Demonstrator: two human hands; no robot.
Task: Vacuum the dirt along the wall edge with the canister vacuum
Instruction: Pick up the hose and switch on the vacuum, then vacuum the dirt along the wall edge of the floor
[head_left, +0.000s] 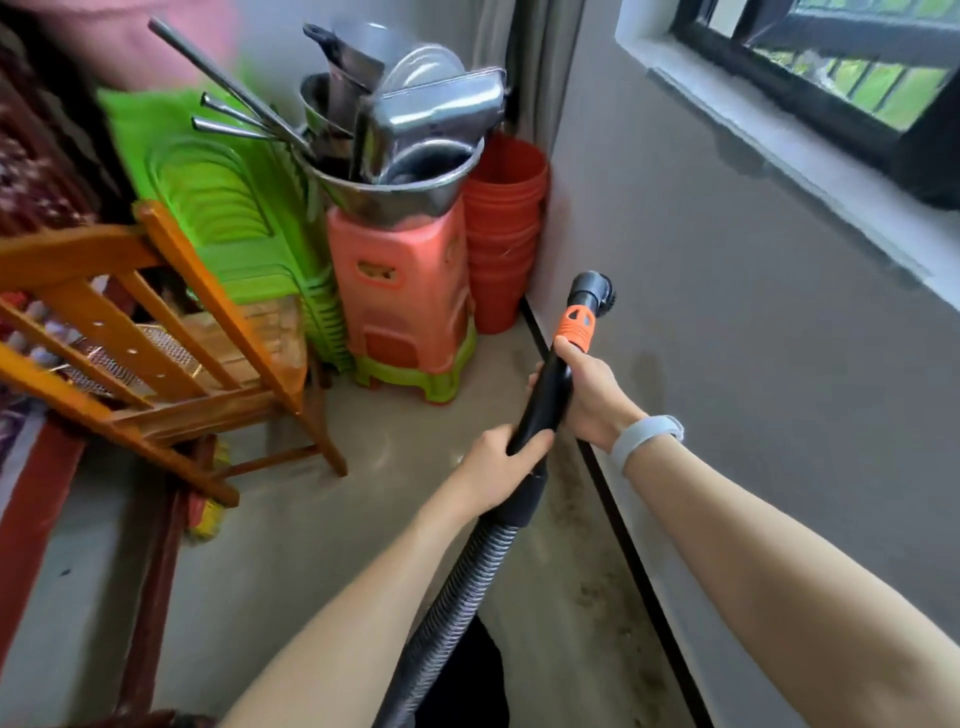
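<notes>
Now both hands (540, 426) grip vacuum wand (545, 400).

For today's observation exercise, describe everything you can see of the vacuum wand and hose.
The vacuum wand is a black rigid tube with an orange collar and a black round brush head against the grey wall. It slants up from a ribbed black hose. The left hand grips its lower end, the right hand its middle.

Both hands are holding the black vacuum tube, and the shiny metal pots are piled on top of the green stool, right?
Not quite. In the head view both hands, left hand and right hand, do hold the black vacuum tube, but the metal pots sit on the pink stool, not a green one.
</notes>
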